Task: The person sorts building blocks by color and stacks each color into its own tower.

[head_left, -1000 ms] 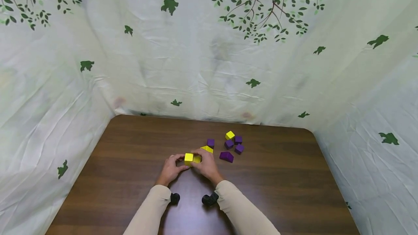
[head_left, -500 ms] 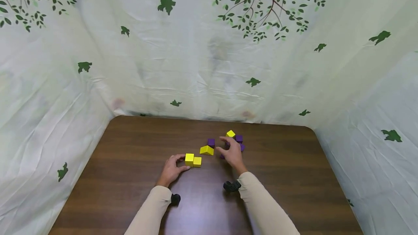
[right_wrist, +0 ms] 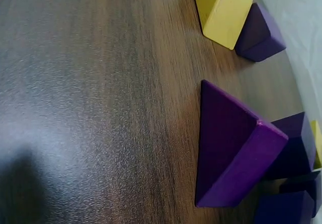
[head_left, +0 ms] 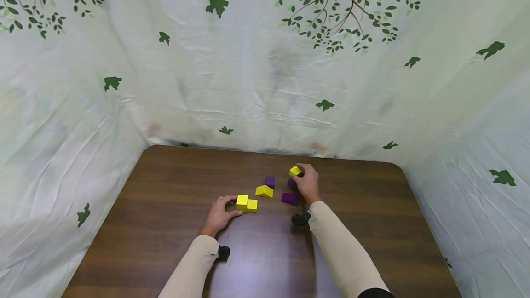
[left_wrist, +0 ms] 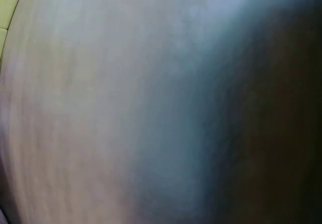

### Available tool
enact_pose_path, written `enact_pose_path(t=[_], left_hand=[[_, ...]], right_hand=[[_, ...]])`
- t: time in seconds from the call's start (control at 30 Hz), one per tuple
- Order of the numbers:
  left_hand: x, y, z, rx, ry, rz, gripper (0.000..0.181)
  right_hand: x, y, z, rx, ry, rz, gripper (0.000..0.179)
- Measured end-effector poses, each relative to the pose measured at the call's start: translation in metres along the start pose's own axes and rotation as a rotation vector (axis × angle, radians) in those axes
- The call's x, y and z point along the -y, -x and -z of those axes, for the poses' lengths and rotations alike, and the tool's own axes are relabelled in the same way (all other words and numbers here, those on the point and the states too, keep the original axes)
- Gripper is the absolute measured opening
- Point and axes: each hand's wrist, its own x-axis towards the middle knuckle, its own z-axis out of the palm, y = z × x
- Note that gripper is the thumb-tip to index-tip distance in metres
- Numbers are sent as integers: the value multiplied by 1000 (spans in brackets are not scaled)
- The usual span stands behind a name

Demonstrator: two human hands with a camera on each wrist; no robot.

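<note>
I had the left hand (head_left: 217, 215) in a partly spread grip, thumb and fingers holding two sides of the taller yellow block (head_left: 242, 202). That block sat at the fingertips, its other side against a lower yellow block (head_left: 252, 205). I had the right hand (head_left: 308, 183) pinching the far yellow block (head_left: 295, 170), narrow grip, fingers bent; couldn't tell if it was off the worktop (head_left: 186, 174). Dark purple block (head_left: 291, 184) was just below that grip, purple wedge (head_left: 290, 199) near the wrist. Yellow wedge (head_left: 264, 191) lay between the hands, small purple block (head_left: 270, 181) right behind it. Right wrist view showed a purple cluster (right_wrist: 285, 208) beside the purple wedge. Left wrist view was mostly blur.
</note>
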Motion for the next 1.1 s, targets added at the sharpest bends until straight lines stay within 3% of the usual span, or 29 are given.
enact_pose_path(t=[0.5,0.8,1.1], left_hand=[[0,1,1,-1,-15,8,44],[-4,2,1,-6,-14,2,44],[-5,2,2,-21,-3,-1,43]], right_hand=[[-2,-13,-10,36,233,-89,42],[1,-15,-13,41,263,-161,41],[-3,-17,-16,58,281,-159,40]])
